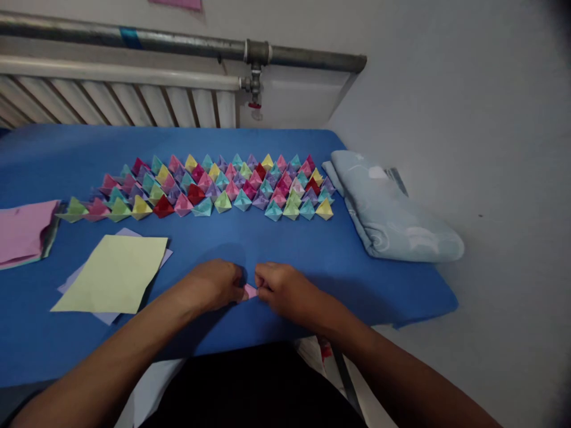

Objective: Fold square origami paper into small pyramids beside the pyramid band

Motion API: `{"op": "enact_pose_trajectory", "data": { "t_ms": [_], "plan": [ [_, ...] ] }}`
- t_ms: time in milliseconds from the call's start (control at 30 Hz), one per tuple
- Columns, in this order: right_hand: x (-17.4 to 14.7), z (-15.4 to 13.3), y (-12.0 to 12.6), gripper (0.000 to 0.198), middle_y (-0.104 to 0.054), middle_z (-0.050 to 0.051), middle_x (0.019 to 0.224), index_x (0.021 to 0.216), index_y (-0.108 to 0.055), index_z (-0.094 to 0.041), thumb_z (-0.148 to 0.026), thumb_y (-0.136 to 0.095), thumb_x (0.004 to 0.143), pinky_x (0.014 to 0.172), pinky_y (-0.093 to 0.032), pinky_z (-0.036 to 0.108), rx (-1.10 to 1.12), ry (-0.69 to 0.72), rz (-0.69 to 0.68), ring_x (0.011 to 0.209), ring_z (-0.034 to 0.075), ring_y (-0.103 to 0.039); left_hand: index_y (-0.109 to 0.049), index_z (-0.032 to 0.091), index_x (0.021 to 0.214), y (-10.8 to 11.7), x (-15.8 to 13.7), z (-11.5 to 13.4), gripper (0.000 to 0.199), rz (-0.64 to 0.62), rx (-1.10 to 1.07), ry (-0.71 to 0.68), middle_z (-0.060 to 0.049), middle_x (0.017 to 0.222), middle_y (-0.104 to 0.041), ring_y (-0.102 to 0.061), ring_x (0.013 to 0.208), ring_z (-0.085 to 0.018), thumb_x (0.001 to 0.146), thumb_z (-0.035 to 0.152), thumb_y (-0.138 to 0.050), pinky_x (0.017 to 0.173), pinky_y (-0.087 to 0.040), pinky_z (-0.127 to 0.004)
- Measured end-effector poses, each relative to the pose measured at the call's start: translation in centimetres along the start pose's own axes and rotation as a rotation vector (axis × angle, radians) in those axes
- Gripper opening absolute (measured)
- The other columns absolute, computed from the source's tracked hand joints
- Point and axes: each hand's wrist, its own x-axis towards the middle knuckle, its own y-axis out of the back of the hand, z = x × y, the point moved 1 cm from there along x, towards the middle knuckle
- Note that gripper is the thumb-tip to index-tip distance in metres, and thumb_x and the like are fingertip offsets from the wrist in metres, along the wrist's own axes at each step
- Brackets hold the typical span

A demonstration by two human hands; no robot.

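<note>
A small folded piece of pink paper (250, 290) is pinched between my two hands, just above the blue surface near its front edge. My left hand (219, 284) grips its left end, fingers closed. On the other side my right hand (282, 289) holds the right end between thumb and curled fingers. Most of the paper is hidden by my fingers, so its full shape cannot be made out. Beyond the hands stand rows of folded paper boats (203, 207) in pink, green, yellow, red, purple and teal.
Left of my hands lie a yellow-green paper sheet (111, 273) and a purple sheet (71, 280) beneath it. A pink paper stack (24, 232) sits farther left. At right rests a folded light-blue cloth (392, 220). A radiator (134, 104) and pipe (187, 46) run behind the blue-covered table (285, 139).
</note>
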Motion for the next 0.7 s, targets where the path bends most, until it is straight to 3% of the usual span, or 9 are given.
{"op": "enact_pose_trajectory", "data": {
  "t_ms": [167,500,700],
  "plan": [
    [0.0,-0.7,-1.3,0.018,-0.049,-0.006,0.063,0.072,-0.051,-0.019,-0.002,-0.051,0.078,0.058,-0.031,0.021,0.188,0.008,0.109,0.059,0.009,-0.042,-0.069,0.023,0.087,-0.9,-0.4,-0.5,0.020,0.056,-0.014,-0.034,-0.004,0.083,-0.072,-0.065,0.075,-0.020,0.081,0.036,-0.055,0.055,-0.033,-0.026],
    [1.4,0.1,-1.8,0.012,-0.051,-0.007,0.061,0.073,-0.055,-0.019,-0.008,-0.059,0.072,0.053,-0.033,0.020,0.224,-0.131,-0.021,0.057,0.008,-0.046,-0.066,0.022,0.078,-1.1,-0.5,-1.9,0.012,0.061,-0.104,-0.048,0.001,0.072,-0.067,-0.060,0.068,-0.015,0.078,0.032,-0.060,0.054,-0.034,-0.024],
    [1.6,-0.1,-1.9,0.018,-0.048,-0.007,0.063,0.069,-0.050,-0.020,-0.004,-0.060,0.071,0.057,-0.033,0.022,0.184,-0.097,-0.026,0.060,0.009,-0.044,-0.067,0.021,0.081,-1.1,-0.4,-1.9,0.014,0.043,-0.108,-0.070,-0.002,0.075,-0.068,-0.061,0.070,-0.019,0.080,0.032,-0.060,0.057,-0.034,-0.027]
  ]
}}
